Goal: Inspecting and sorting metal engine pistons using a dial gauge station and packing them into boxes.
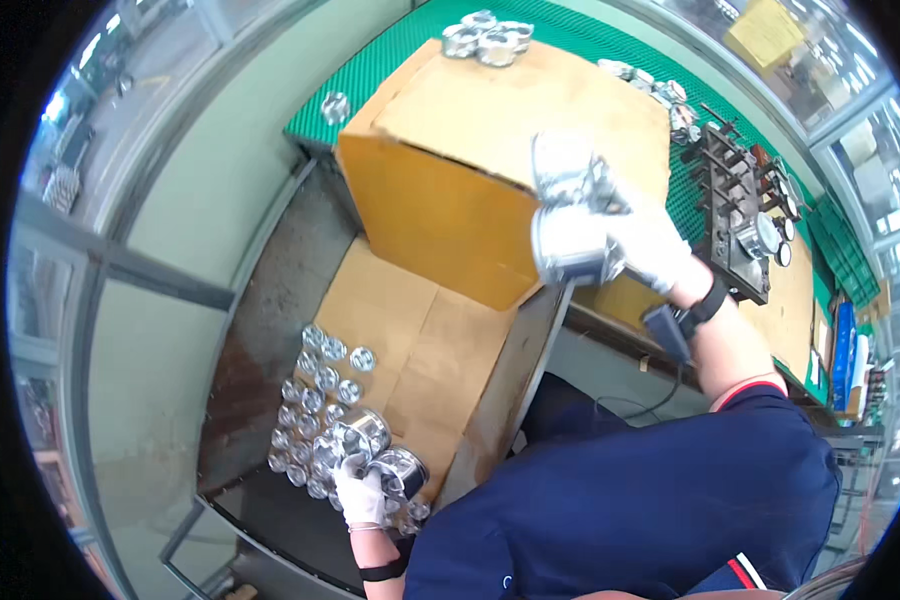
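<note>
My right hand [650, 245], in a white glove, is closed around two shiny metal pistons [567, 240] above the cardboard box top; they are smeared by motion. Low on the left, my gloved left hand [360, 493] grips two more pistons [362, 432] over the metal bin. Beneath and beside that hand, many small-looking round pistons [311, 400] stand in rows on the cardboard sheet [395, 320] lining the bin. The fingertips of both hands are partly hidden by the metal parts.
A large cardboard box [440, 210] rises at the bin's far end. On the green ribbed mat [370, 75] sit a lone piston [335, 107] and several pistons in groups. A dark metal fixture with dial gauges [735, 215] stands right, near a green crate [838, 250].
</note>
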Demonstrator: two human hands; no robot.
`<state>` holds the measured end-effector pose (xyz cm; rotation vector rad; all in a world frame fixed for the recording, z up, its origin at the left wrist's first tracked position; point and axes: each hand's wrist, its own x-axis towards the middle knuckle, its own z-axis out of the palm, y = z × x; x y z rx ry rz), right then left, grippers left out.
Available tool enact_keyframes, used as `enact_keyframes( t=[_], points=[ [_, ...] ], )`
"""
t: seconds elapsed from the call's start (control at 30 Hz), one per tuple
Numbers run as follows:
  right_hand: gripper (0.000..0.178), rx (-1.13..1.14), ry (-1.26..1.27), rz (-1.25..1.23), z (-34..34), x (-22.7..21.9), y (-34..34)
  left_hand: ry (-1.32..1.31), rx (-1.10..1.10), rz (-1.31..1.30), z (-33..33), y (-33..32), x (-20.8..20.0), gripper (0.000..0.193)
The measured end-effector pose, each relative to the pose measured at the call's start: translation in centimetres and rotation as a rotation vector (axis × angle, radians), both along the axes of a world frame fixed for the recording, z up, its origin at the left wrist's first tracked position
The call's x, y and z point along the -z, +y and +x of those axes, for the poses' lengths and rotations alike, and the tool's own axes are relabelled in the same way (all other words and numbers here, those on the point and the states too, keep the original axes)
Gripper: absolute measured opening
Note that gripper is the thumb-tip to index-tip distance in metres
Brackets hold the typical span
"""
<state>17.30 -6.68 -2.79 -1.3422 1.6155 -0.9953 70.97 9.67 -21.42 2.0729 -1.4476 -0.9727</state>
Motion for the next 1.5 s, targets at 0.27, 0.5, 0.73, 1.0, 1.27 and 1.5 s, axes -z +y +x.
enact_keyframes(
  t=[0.27, 0.5, 0.73, 1.0, 1.27, 1.5],
  points=[
    [0.033, 0.239, 0.972, 0.068, -21.5, -1.6, -16.1, 0.117, 0.223, -0.098, -16.0, -14.2, -16.2, 0.027],
    [0.035, 0.308, 1.009, 0.340, -28.5, 4.7, -23.9, -0.199, 0.823, -0.404, -36.9, -34.6, -22.6, 0.023],
    [0.037, 0.230, 0.837, 0.503, -30.4, 3.0, -23.8, -0.584, 1.005, -0.397, -60.7, -48.4, -21.5, 0.031],
    [0.037, 0.304, 0.710, 0.489, -28.9, 2.2, -23.7, -0.717, 0.996, -0.225, -68.4, -53.7, -16.6, 0.037],
    [0.043, 0.178, 0.959, 0.435, -29.1, 4.4, -23.1, 0.249, 0.663, -0.669, -51.0, -40.5, -16.5, 0.051],
    [0.055, 0.037, 1.371, 0.231, -33.4, 1.1, -24.5, -0.345, 0.172, -0.076, -14.4, -12.6, 1.9, 0.045]
  ],
)
